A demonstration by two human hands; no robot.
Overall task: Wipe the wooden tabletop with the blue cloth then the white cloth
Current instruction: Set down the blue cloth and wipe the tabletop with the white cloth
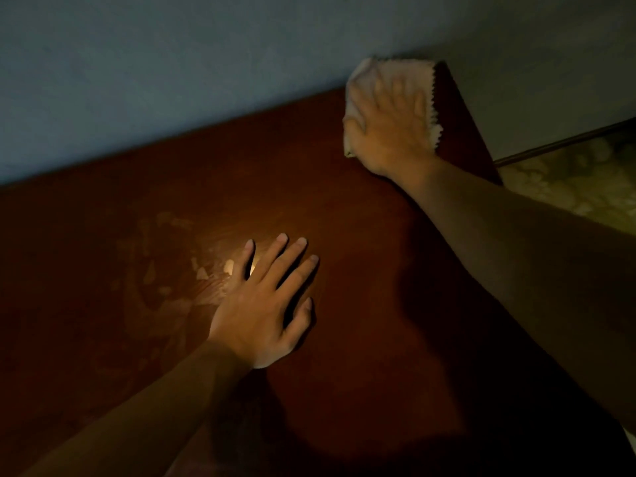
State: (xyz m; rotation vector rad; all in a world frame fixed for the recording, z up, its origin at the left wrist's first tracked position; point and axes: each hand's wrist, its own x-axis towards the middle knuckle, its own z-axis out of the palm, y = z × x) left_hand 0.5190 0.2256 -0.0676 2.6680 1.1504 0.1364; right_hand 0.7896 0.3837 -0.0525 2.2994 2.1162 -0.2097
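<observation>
- Head view, and it's pretty dim, so take the colours with a grain of salt.
- The right hand (392,122) is stretched out to the far right corner of the wooden tabletop (361,235), pressing flat on the white cloth (409,72). Fingers look spread and mostly straight on top of it, more of a palm-down push than a grab.
- The cloth has a zigzag cut edge on its right side and sits right up against the wall (172,80), close to the table's right edge.
- The left hand (265,304) lies flat on the wood nearer the middle, fingers splayed, holding nothing. Looks like it's just bracing.
- There's a bright glare spot by the left fingertips, and pale smeary patches (165,270) on the wood to the left of that hand.
- No blue cloth anywhere in view, so my guess is we're in the second half of the job: the white-cloth pass.
- Beyond the right edge, a bit of pale patterned floor (578,187) shows.
- What's next, I reckon: drag the cloth back from that corner with even pressure and work leftwards toward the smeary area. The left hand would need to get out of the way for that stretch.
</observation>
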